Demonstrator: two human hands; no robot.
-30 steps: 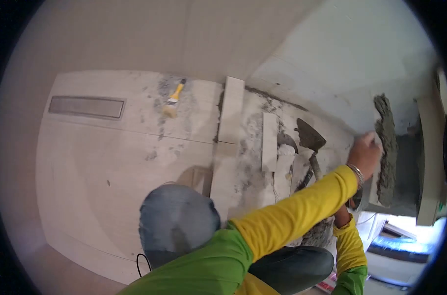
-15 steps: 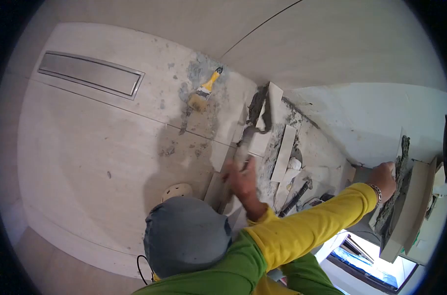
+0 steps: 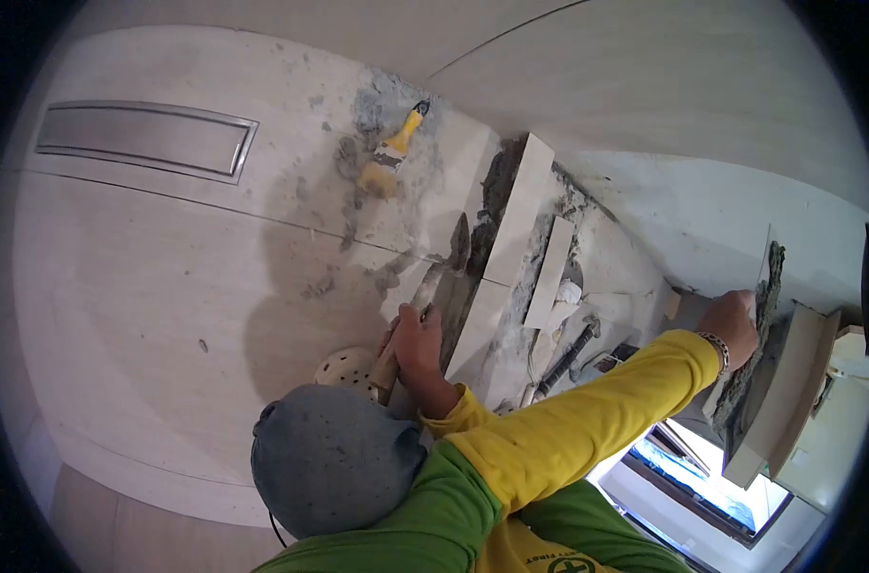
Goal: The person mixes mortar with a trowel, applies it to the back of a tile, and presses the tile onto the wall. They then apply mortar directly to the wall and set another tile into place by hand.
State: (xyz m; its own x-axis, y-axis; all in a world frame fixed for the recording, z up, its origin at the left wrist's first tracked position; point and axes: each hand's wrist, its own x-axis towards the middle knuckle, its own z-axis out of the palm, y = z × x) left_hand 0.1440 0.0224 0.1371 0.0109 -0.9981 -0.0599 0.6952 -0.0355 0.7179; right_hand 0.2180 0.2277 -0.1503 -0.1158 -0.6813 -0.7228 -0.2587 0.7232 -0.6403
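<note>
My left hand (image 3: 731,329), a bracelet at its wrist, reaches across to the right and grips the edge of a thin flat piece (image 3: 769,258) with grey mortar (image 3: 757,339) along it. My right hand (image 3: 417,346) is closed around the wooden handle (image 3: 385,371) of a trowel. Its blade (image 3: 439,286) points up toward a mortar-filled gap (image 3: 499,181) beside a pale tile strip (image 3: 520,210). Dark mortar (image 3: 460,244) shows around the blade's tip.
A yellow-handled brush (image 3: 396,148) lies on the pale tiles, with a metal drain cover (image 3: 148,140) at upper left. A narrow tile (image 3: 549,272) and a hammer (image 3: 568,358) lie right of centre. A grey knee (image 3: 339,458) and a perforated shoe (image 3: 347,365) are low centre.
My right hand has moved left and down with the trowel, now less blurred. The pale strip beside the gap lies lined up with its neighbour. The view has shifted slightly.
</note>
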